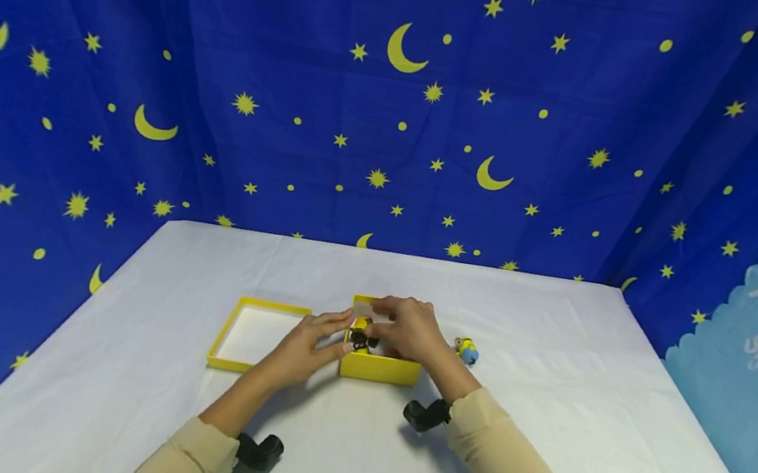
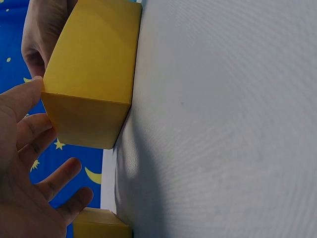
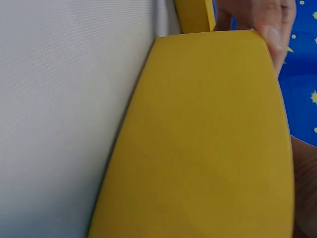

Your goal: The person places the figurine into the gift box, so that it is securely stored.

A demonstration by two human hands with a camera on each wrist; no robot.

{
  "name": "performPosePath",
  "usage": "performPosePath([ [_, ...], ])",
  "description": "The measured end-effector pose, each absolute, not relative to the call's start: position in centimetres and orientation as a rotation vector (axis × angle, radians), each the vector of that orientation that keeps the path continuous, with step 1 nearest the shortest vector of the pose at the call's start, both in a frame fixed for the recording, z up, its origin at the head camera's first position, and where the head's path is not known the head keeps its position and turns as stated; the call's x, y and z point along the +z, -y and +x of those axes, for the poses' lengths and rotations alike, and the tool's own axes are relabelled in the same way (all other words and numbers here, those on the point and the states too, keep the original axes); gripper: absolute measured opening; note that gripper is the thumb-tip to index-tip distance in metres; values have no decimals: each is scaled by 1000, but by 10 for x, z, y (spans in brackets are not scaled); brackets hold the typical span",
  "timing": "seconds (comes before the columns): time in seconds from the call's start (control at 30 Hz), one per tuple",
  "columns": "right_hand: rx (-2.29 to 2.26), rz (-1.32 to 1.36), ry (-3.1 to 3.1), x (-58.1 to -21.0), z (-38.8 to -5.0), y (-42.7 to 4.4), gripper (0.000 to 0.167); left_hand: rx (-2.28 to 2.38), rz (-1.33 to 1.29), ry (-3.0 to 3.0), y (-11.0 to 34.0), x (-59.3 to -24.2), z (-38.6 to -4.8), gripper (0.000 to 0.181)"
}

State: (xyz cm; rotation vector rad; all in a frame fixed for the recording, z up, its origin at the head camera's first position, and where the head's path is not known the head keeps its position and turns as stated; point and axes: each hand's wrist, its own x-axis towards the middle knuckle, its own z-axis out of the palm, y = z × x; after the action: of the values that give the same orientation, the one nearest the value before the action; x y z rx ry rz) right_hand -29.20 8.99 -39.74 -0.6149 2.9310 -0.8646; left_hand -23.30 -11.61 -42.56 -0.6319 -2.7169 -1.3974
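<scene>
A yellow box (image 1: 379,369) stands on the white cloth with its top off. Inside its left part lies a small yellow and black object (image 1: 362,337), too small to tell its kind. My right hand (image 1: 410,331) reaches down into the box from the right, its fingertips partly out of sight, so whether it grips anything is unclear. With fingers spread, my left hand (image 1: 304,348) touches the box's left wall (image 2: 86,121) near the top edge; the thumb lies at the front corner. Neither wrist view shows the box's inside.
The yellow-rimmed box lid (image 1: 223,332) lies left of the box, its white inside facing up. A small yellow and blue toy figure (image 1: 466,351) lies to the right, near the right wrist. A blue star-and-moon curtain (image 1: 343,95) hangs behind the table (image 1: 559,336).
</scene>
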Motion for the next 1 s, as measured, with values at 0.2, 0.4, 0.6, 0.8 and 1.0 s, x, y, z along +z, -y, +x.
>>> performPosePath([
  [0.2,-984,-607,-2927,-390,-288,-102,43,-1379,-635,2722,116,-425,-234,52],
  [0.4,-1063,-570,-2931,-385,-284,-116,42,-1368,-609,2739,115,-425,-235,51],
  [0.6,-1081,-579,-2946,-380,-279,-132,43,-1373,-612,2711,114,-426,-233,51],
  [0.8,-1103,-510,-2949,-377,-278,-152,42,-1389,-627,2688,113,-425,-232,51],
  [1.0,-1062,-462,-2971,-380,-281,-171,45,-1385,-610,2714,114,-425,-232,51],
])
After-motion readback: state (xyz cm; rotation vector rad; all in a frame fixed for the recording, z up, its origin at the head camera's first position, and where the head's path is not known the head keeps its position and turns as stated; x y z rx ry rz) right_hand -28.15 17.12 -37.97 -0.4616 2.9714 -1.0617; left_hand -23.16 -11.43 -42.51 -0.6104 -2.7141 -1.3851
